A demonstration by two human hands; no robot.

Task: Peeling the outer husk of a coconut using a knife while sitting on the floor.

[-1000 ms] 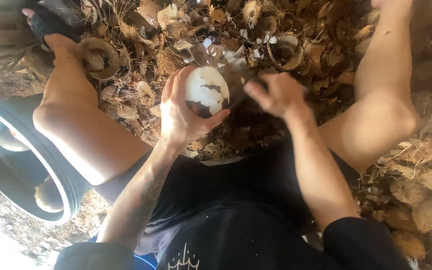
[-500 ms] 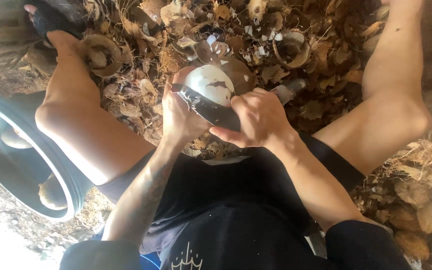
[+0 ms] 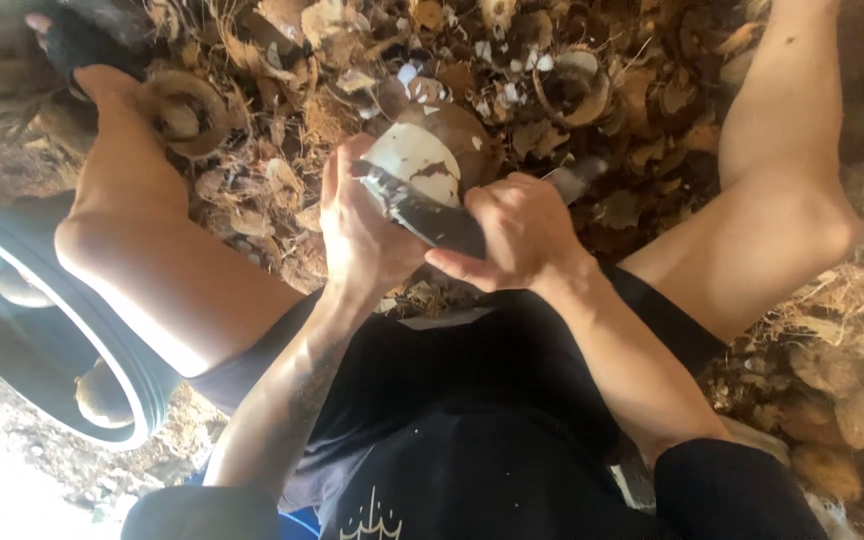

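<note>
Head view, looking down between my knees. My left hand [image 3: 362, 235] is wrapped around a peeled white coconut [image 3: 414, 165], held over the husk pile [image 3: 282, 130]. My right hand [image 3: 517, 235] is clenched on a knife [image 3: 432, 218], its blade lying against the coconut's near side. A dark tub [image 3: 147, 385] sits at 8 o'clock from my hands, beside my left leg.
</note>
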